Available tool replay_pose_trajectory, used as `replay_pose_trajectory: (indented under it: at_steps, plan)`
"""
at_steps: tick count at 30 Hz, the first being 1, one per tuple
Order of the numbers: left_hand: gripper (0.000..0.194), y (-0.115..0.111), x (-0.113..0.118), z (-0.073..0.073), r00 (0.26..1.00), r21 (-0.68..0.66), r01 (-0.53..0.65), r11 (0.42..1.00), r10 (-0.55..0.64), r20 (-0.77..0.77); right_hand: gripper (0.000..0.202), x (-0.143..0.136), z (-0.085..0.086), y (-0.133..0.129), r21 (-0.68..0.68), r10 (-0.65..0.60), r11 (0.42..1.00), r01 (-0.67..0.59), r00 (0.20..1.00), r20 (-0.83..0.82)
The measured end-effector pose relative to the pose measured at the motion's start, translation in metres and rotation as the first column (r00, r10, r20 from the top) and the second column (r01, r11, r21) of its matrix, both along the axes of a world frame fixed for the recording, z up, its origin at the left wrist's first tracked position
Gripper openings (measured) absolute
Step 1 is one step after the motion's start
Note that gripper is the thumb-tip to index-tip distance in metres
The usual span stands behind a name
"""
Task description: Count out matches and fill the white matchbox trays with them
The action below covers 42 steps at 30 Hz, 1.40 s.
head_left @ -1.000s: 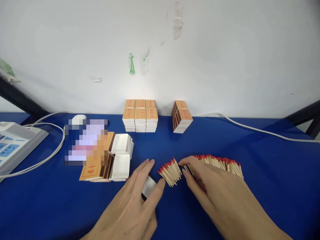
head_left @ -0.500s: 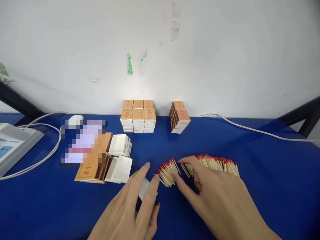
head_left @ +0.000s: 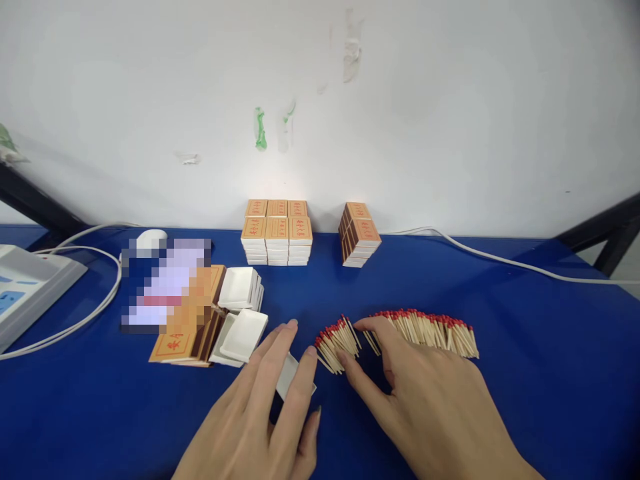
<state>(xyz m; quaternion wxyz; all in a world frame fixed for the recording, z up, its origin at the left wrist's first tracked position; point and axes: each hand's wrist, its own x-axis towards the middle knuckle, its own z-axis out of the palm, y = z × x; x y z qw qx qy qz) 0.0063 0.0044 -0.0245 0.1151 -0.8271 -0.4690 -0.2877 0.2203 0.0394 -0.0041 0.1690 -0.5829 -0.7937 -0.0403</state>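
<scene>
My left hand [head_left: 263, 407] lies spread over a small white matchbox tray [head_left: 290, 375], which shows between its fingers; the palm side is hidden. Just right of its index fingertip is a small pile of red-headed matches [head_left: 336, 347]. My right hand [head_left: 420, 387] has thumb and index finger apart, the thumb at the near edge of that pile and the index at its right. Behind its knuckles stretches a larger row of matches [head_left: 435, 327], partly covered by the hand.
White empty trays [head_left: 243, 337] lie at left beside flat orange matchbox sleeves [head_left: 175, 343]. Stacked matchboxes [head_left: 277, 233] and a smaller stack [head_left: 359, 233] stand by the wall. A blurred phone [head_left: 170, 280], a white mouse [head_left: 151, 240], a power strip [head_left: 30, 287] and cables surround them.
My right hand has shifted slightly left, its thumb now over the small pile's edge. My left hand has barely moved; the upper loose tray beside it has shifted slightly right.
</scene>
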Motion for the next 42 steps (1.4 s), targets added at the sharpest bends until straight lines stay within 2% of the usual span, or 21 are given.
replay_pose_trajectory:
  at_steps: [4, 10, 16, 27, 34, 42]
  plan:
    - [0.058, -0.003, -0.004, 0.000, 1.000, 0.008, -0.009, 1.000, 0.010, -0.021, 0.023, 0.000, -0.001, -0.002, -0.010, 0.011, 1.000, -0.011, 1.000, -0.016]
    - [0.049, -0.009, -0.012, 0.003, 0.984, 0.032, -0.010, 0.999, 0.015, -0.175, 0.020, 0.001, -0.001, -0.002, -0.015, 0.028, 1.000, -0.028, 0.999, -0.018]
    - [0.048, -0.008, -0.010, 0.001, 0.985, 0.050, -0.016, 0.999, 0.025, -0.172, 0.019, 0.002, -0.002, -0.001, -0.016, 0.026, 1.000, -0.026, 1.000, -0.011]
    - [0.050, -0.009, -0.012, 0.005, 0.978, 0.009, 0.041, 0.999, -0.039, -0.203, 0.019, 0.001, 0.002, -0.003, -0.047, 0.017, 0.999, -0.017, 1.000, -0.003]
    - [0.047, -0.011, -0.013, 0.002, 0.979, 0.036, 0.070, 0.997, -0.062, -0.197, 0.019, 0.001, 0.000, -0.001, -0.048, 0.014, 0.999, -0.014, 1.000, 0.002]
    - [0.049, -0.009, -0.010, 0.005, 0.966, 0.059, 0.106, 0.993, -0.089, -0.243, 0.018, 0.002, 0.000, -0.001, -0.057, 0.019, 0.998, -0.018, 1.000, 0.011]
